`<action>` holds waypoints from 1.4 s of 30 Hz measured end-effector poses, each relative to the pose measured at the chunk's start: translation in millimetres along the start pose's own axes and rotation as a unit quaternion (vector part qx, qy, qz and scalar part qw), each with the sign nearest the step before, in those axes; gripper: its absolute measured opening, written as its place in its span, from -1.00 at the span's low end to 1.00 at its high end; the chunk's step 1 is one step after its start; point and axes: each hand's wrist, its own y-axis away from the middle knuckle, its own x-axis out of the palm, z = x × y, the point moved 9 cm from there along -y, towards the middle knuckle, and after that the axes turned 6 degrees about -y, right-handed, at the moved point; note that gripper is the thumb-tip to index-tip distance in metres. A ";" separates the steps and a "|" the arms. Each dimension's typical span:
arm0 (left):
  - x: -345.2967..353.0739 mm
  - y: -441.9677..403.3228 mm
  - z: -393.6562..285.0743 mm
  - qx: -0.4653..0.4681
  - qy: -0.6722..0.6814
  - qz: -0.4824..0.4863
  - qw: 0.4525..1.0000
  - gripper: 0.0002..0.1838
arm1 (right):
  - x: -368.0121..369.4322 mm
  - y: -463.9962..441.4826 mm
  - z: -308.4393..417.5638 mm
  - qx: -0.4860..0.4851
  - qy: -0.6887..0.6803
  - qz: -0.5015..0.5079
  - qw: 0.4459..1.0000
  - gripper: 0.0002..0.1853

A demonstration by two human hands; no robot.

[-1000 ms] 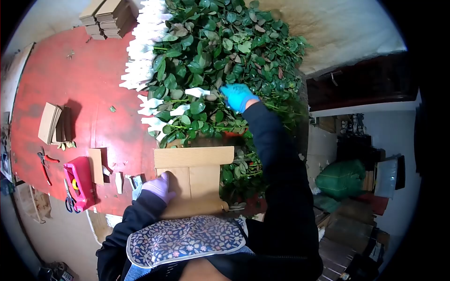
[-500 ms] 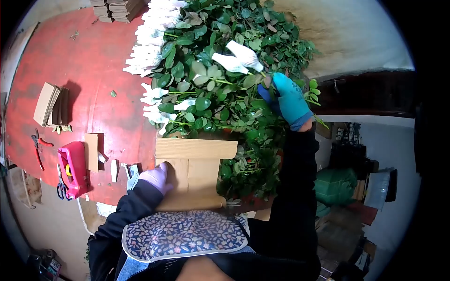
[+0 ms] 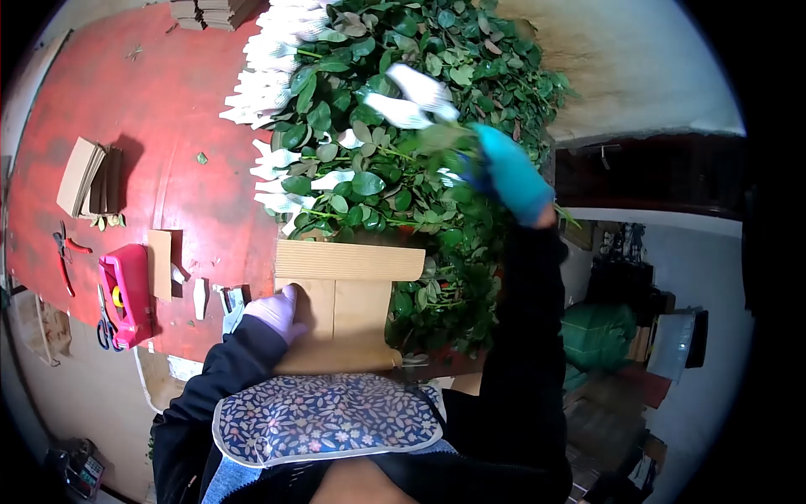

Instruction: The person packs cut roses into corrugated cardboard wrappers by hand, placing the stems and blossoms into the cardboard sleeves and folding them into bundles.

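One flowered cloth (image 3: 327,420) covers the person's front at the bottom of the frame. Just above, left of centre, the left hand (image 3: 270,314), in a purple glove, rests on the left edge of a cardboard sheet (image 3: 361,307); I cannot tell whether its fingers pinch that edge. A stapler (image 3: 232,311) lies just beside it on the red surface (image 3: 218,202). Farther up, right of centre, the right hand (image 3: 510,172), blue-gloved and blurred, is closed around two leafy stems tipped with white sleeves (image 3: 420,88), which point to the upper left. A second ago it was reaching among the leaves; now the pair is held over the leafy pile (image 3: 470,67), so picking them out seems done. The cardboard has stayed under the left hand.
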 end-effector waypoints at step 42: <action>2.7 -2.6 4.0 0.002 0.010 -0.021 1.000 -0.41 | 24.2 35.0 -99.1 0.208 -0.142 0.022 0.967 -0.78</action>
